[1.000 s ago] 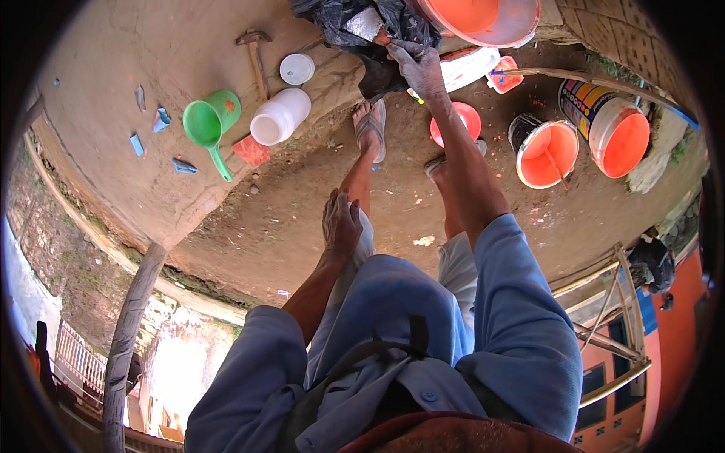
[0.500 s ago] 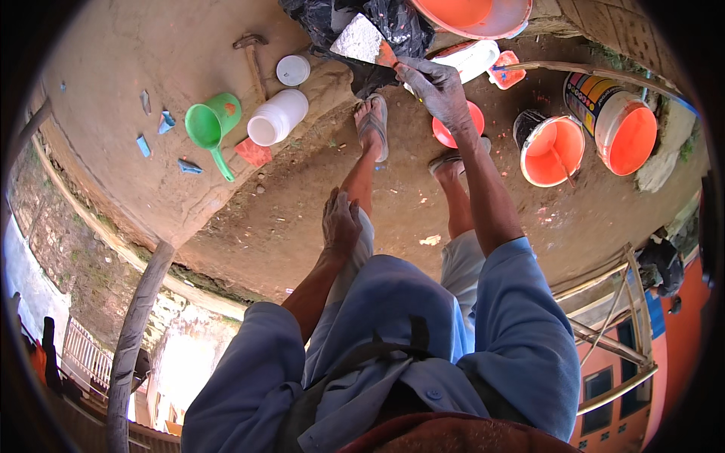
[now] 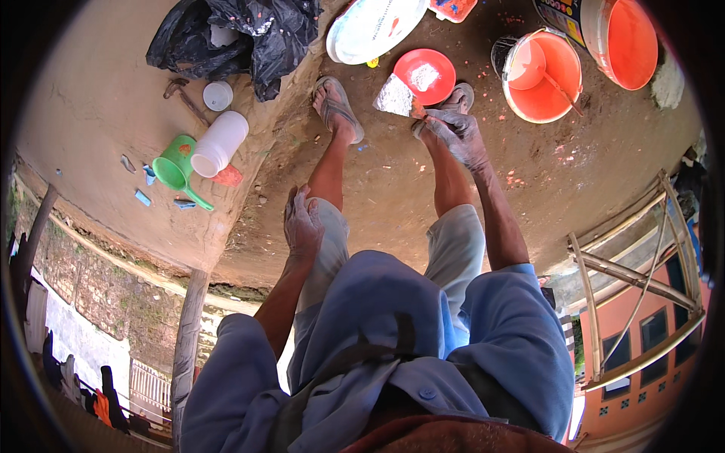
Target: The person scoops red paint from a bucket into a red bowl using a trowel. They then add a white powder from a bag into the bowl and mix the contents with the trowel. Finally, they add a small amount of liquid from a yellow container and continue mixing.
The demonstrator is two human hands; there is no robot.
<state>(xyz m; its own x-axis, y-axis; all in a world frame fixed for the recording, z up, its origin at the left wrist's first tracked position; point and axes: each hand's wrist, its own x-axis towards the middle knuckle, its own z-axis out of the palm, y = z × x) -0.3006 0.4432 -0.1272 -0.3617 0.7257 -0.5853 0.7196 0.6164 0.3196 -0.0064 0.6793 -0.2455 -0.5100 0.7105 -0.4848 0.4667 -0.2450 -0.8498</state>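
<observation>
Right hand (image 3: pixel 461 140): fingers closed on the handle of a putty knife (image 3: pixel 401 100), a load of white powder (image 3: pixel 393 93) on its broad blade. The blade points leftward, at the near left side of a red bowl (image 3: pixel 444 63); the two overlap in this view, and contact cannot be confirmed. The bowl rests on the dirt ground (image 3: pixel 385 196) beside the right foot and contains a patch of similar powder.

Left hand (image 3: pixel 303 228): laid loosely against the left knee, fingers extended, nothing visible in its grasp.

Handling, as judged: the knife is probably light, its blade stiff and flat. The load appears loose and liable to slide off if tilted; a level blade is advised. Correct hold is the handle close behind the blade, as found. Dust on the fingers may reduce grip. The bowl looks light and easily tipped; hold by the rim.

Surroundings: black plastic bag (image 3: pixel 283 41), white jar (image 3: pixel 224 136) and green dipper (image 3: pixel 178 157) at left; orange-coated bucket (image 3: pixel 560 64) at right.
</observation>
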